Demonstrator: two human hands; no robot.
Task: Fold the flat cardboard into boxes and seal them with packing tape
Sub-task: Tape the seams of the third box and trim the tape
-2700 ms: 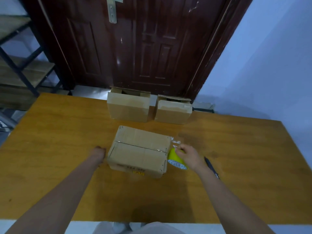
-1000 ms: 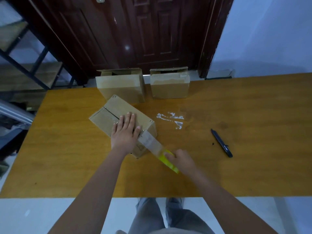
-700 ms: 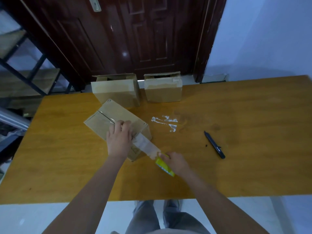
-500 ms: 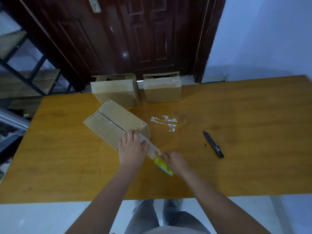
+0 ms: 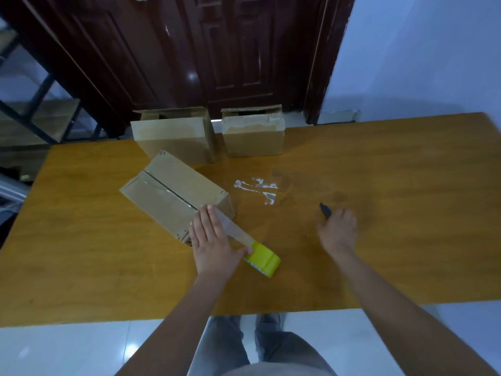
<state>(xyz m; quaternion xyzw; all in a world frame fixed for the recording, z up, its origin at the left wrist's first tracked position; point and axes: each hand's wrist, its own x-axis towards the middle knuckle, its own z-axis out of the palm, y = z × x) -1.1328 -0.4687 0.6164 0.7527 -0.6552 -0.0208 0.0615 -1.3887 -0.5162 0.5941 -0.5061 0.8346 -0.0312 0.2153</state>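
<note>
The left hand [image 5: 210, 241] lies flat on the box's [image 5: 173, 198] near end on the desk [image 5: 379, 240], pressing tape, thumb touching the yellow roll [image 5: 264, 260]. The right hand [image 5: 337, 230] curls over the black pen [image 5: 325, 209]; grasp unclear.

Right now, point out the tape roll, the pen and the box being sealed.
tape roll [image 5: 263, 258], head view, yellow outer side of the roll.
pen [image 5: 324, 209], head view, dark tip showing beyond the right hand's fingers.
box being sealed [image 5: 177, 187], head view, top flap beside the seam.
</note>
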